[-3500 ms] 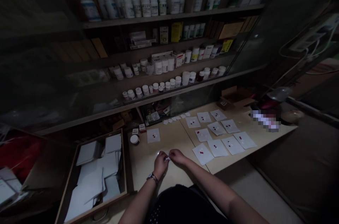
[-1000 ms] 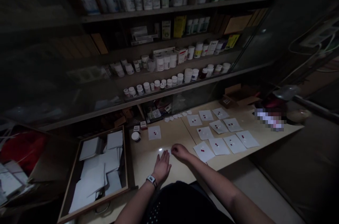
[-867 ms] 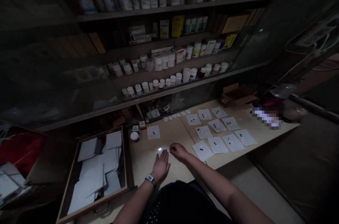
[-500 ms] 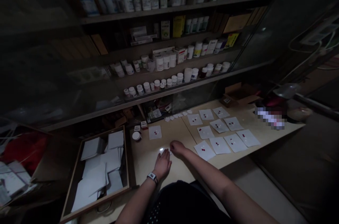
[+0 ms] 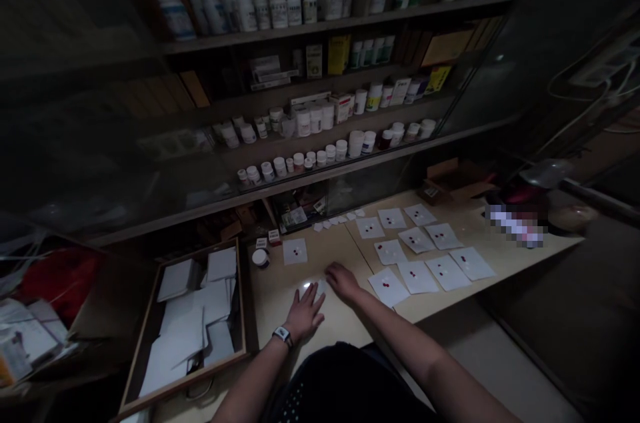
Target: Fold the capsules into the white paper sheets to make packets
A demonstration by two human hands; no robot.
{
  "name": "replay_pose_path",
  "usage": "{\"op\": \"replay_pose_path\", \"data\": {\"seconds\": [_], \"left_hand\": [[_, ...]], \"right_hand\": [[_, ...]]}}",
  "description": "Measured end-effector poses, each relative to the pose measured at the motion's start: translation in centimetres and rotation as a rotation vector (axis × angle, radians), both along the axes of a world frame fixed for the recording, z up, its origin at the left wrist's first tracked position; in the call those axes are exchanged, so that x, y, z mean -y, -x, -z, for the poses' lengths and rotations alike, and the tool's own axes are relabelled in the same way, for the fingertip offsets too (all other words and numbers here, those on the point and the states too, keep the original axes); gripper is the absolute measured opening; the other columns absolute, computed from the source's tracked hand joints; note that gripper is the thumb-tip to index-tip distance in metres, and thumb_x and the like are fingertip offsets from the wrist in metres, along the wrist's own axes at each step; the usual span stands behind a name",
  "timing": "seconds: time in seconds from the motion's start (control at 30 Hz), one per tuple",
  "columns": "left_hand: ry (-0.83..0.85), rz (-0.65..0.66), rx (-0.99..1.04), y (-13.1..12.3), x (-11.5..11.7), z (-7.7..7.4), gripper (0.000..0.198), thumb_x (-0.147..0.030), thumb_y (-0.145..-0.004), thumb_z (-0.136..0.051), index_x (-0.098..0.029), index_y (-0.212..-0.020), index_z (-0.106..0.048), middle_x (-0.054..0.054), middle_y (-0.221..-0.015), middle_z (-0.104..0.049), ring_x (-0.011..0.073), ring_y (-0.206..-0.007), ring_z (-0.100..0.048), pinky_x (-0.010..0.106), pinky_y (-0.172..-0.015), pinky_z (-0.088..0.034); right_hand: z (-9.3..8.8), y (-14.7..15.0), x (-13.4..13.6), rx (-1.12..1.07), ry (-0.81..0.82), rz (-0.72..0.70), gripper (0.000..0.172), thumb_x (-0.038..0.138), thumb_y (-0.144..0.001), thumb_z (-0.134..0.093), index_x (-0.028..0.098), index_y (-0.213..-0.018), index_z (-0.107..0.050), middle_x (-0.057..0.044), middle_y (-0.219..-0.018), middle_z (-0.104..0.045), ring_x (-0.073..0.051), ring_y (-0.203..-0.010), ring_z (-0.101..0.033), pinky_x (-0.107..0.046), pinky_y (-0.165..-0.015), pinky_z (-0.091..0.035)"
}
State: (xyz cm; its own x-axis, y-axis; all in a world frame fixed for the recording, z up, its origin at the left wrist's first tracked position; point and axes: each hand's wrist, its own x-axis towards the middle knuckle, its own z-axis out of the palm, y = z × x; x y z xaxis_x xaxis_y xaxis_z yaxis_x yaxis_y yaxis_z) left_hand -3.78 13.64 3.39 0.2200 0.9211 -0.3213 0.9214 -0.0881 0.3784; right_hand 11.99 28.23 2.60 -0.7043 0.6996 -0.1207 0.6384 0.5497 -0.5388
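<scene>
On the pale tabletop, my left hand (image 5: 306, 313) lies flat with its fingers spread, their tips at the left edge of a small white paper (image 5: 321, 287). My right hand (image 5: 343, 281) is on the other side, with curled fingers closed at the paper's right edge; the fingertips are partly hidden. To the right, several white paper squares (image 5: 425, 277) lie spread in rows, each bearing small red and white pills. One more square with pills (image 5: 295, 251) lies beyond my left hand. Small folded white packets (image 5: 339, 219) are lined up at the back.
An open wooden drawer (image 5: 242, 306) full of white papers is at the left. By its far corner stand a white-capped jar (image 5: 261, 258) and small boxes. Shelves of medicine bottles (image 5: 303, 123) rise behind. An open cardboard box (image 5: 453, 179) sits at the back right.
My left fingers have spread apart, and my right hand has shifted slightly right with its fingers less tightly curled. More of the white paper between the hands now shows.
</scene>
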Motion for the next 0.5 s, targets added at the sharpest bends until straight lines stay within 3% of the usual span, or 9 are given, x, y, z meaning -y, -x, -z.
{"op": "replay_pose_path", "data": {"seconds": [0.1,0.23,0.33,0.5], "left_hand": [[-0.078,-0.095,0.056,-0.1,0.5,-0.6,0.043,-0.024,-0.09,-0.048,-0.025,-0.132,-0.055,0.01,-0.158,-0.023,0.0305,-0.145,-0.016,0.057,-0.112,-0.023],[-0.251,-0.371,0.097,-0.4,1.2,-0.1,0.033,-0.011,-0.086,-0.042,-0.018,-0.102,-0.071,0.012,-0.143,-0.048,0.0279,-0.135,-0.038,0.05,-0.111,-0.032],[-0.311,-0.466,0.145,-0.7,1.6,0.6,0.036,-0.01,-0.086,-0.041,-0.018,-0.107,-0.069,0.012,-0.136,-0.055,0.0265,-0.128,-0.047,0.05,-0.109,-0.037],[-0.28,-0.471,0.171,-1.6,1.7,1.4,0.043,-0.007,-0.08,-0.043,-0.017,-0.115,-0.066,0.012,-0.138,-0.053,0.0258,-0.13,-0.045,0.048,-0.111,-0.036]], "right_hand": [[0.6,-0.9,1.3,-0.093,-0.059,-0.103,0.03,0.02,-0.094,-0.043,0.022,-0.113,-0.066,-0.008,-0.111,-0.064,-0.021,-0.105,-0.055,-0.03,-0.089,-0.04],[1.6,-1.7,3.2,-0.119,-0.112,-0.166,0.037,0.023,-0.096,-0.042,0.025,-0.127,-0.06,-0.011,-0.127,-0.06,-0.024,-0.117,-0.051,-0.037,-0.099,-0.038],[2.1,-1.6,3.7,-0.114,-0.129,-0.257,0.04,0.023,-0.096,-0.041,0.026,-0.134,-0.053,-0.011,-0.141,-0.051,-0.025,-0.129,-0.043,-0.043,-0.105,-0.033],[2.2,-1.2,3.3,-0.042,-0.144,-0.384,0.042,0.022,-0.095,-0.042,0.023,-0.135,-0.051,-0.013,-0.143,-0.048,-0.026,-0.133,-0.039,-0.046,-0.105,-0.031]]}}
